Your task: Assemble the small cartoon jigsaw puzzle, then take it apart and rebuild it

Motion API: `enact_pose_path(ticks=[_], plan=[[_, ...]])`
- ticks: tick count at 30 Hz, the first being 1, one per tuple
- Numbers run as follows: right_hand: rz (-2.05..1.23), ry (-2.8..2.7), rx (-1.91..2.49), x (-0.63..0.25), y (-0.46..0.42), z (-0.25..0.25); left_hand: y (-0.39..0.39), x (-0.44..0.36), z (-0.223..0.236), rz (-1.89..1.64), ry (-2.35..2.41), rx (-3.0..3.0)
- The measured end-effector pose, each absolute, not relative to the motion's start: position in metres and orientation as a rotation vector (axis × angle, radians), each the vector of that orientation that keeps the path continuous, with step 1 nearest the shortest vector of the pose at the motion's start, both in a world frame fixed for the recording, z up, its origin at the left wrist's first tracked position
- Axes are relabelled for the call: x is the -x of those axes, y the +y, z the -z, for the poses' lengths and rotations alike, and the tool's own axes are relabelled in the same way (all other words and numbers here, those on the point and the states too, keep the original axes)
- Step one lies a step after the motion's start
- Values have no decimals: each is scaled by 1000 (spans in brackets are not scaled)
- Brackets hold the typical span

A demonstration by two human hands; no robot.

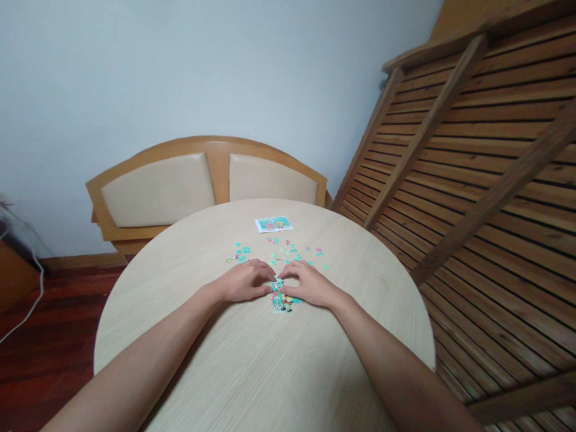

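Joined jigsaw puzzle pieces (281, 302) with a turquoise and yellow picture lie on the round table (264, 366), between my two hands. My left hand (248, 281) rests at their left side, its thumb and fingers curled in a pinch on a small piece (277, 283) at the upper end. From the other side, my right hand (309, 284) bends its thumb and index finger onto the same spot. The fingertips partly cover the pieces there. Loose turquoise puzzle pieces (243, 250) are scattered beyond my left hand, and several pink and turquoise ones (318, 250) beyond my right.
A small picture card (274, 224) of the puzzle's colours lies toward the table's far edge. Behind the table stands a padded wooden headboard (218, 169) against the wall. A slatted wooden frame (460, 165) leans at the right. A white cable (40, 283) hangs at the left.
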State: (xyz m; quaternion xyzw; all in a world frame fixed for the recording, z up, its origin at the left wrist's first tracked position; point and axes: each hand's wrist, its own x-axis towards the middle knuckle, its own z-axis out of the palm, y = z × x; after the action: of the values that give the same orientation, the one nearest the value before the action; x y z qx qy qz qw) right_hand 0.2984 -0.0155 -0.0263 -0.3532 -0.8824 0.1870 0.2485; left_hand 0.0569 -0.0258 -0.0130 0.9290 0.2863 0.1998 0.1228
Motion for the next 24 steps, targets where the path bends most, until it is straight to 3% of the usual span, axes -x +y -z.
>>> enact_pose_path(ticks=[24], plan=[[-547, -2361, 935, -300, -16, 17, -27, -56, 13, -544, 789, -2725]])
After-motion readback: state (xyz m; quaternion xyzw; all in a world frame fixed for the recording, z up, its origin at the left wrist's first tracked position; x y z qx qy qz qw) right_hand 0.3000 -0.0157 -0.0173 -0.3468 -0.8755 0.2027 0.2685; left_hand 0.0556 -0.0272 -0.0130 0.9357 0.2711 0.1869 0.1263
